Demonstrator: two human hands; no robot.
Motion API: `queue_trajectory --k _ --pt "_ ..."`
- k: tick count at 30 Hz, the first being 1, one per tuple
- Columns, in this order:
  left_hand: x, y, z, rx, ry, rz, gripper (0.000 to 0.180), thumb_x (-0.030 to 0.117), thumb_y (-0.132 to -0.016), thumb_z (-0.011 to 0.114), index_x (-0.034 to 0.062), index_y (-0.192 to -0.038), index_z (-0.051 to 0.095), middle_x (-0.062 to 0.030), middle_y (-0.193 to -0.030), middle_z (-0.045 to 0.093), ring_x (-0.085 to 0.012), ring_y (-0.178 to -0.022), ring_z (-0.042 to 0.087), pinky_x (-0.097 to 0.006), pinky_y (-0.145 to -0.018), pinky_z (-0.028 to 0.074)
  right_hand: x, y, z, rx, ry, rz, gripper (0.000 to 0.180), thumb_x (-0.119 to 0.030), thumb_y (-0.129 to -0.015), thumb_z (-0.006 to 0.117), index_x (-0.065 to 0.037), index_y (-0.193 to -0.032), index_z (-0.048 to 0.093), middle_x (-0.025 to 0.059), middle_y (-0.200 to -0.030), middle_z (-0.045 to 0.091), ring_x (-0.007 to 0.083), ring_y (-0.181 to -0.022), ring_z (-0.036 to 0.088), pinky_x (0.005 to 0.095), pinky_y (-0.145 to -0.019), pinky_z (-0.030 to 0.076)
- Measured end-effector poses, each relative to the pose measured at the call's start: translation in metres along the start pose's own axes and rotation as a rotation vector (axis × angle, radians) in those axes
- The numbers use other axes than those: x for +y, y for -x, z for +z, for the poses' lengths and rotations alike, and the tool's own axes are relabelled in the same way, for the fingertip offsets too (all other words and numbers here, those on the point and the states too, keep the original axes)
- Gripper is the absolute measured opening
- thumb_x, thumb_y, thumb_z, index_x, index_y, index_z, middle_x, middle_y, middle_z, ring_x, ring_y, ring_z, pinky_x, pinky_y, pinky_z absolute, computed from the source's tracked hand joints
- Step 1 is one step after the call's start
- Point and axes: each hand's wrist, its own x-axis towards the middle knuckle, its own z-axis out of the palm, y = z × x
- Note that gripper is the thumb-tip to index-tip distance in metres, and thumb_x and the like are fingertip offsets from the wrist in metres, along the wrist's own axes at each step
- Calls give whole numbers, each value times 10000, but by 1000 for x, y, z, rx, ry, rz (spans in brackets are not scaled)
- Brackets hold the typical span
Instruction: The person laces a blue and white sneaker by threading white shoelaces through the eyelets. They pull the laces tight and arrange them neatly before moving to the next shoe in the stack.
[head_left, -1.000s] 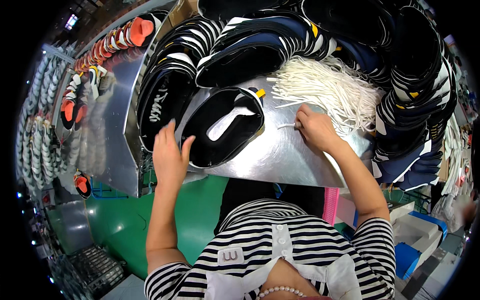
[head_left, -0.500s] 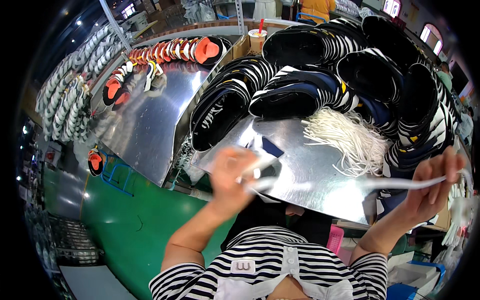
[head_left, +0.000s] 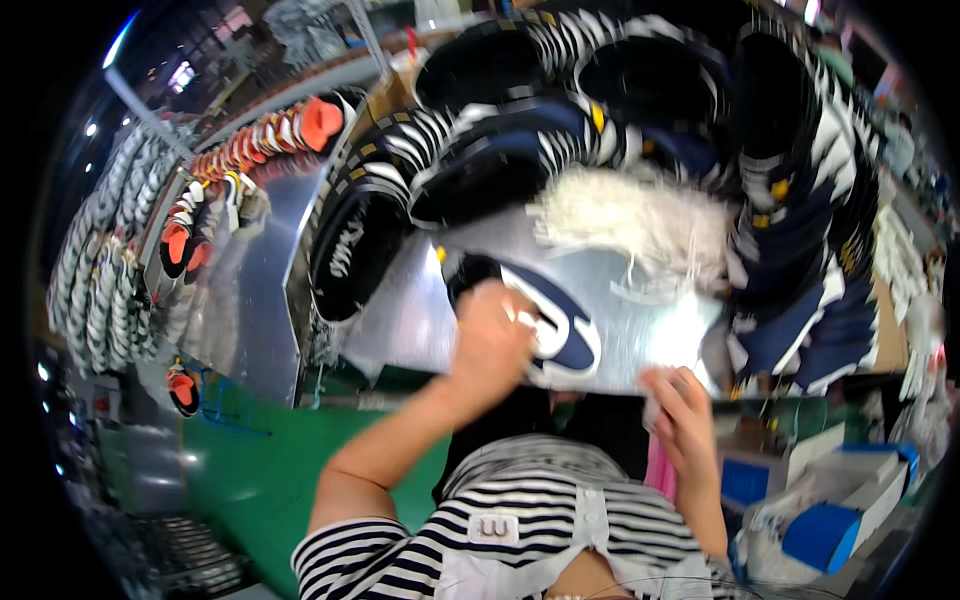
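A navy and white shoe upper (head_left: 577,350) lies near the front edge of the metal table, its black inside partly showing. My left hand (head_left: 493,340) is closed on its near side, with some white material at the fingertips. To the right, just off the table edge, my right hand (head_left: 683,405) is raised with its fingers pinched together. A bit of white shoelace (head_left: 652,412) shows beside those fingers; the rest of it is blurred or hidden. Behind the upper lies a heap of white shoelaces (head_left: 635,225).
Nested black, navy and white shoe uppers (head_left: 490,180) ring the back and right of the metal tabletop (head_left: 400,315). Another metal table (head_left: 262,300) on the left bears a row of orange and white uppers (head_left: 270,140). Blue and white boxes (head_left: 820,535) stand at lower right.
My right hand has come in from the far right, and the lace no longer stretches across. My left hand now presses nearer the upper on the table. The whole view has turned rightward.
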Motion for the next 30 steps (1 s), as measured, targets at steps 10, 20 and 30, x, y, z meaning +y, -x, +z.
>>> queue_trajectory --k 10,20,30 --pt "-77 -39 8 -1225 746 -1012 785 730 -910 467 -5 -1065 700 -97 -1093 694 -220 -1031 623 -273 -911 460 85 -111 62 -126 63 -103 139 -161 -946 652 -30 -988 631 17 -804 675 6 -502 425 177 -444 313" --pt "-24 -22 31 -661 1655 -910 675 445 -1047 419 -71 -1472 327 -189 -1486 410 -249 -1383 399 -348 -1166 299 54 -105 55 -95 6 -171 155 -164 -950 647 -14 -989 641 36 -801 689 46 -477 523 209 -340 362" --pt "0 -23 28 -322 1362 -949 206 221 -970 653 32 -1045 691 -18 -891 689 -77 -770 621 -215 -676 504 47 -99 48 -152 239 -139 93 -90 -937 657 2 -932 662 33 -784 685 61 -703 607 205 -650 485"
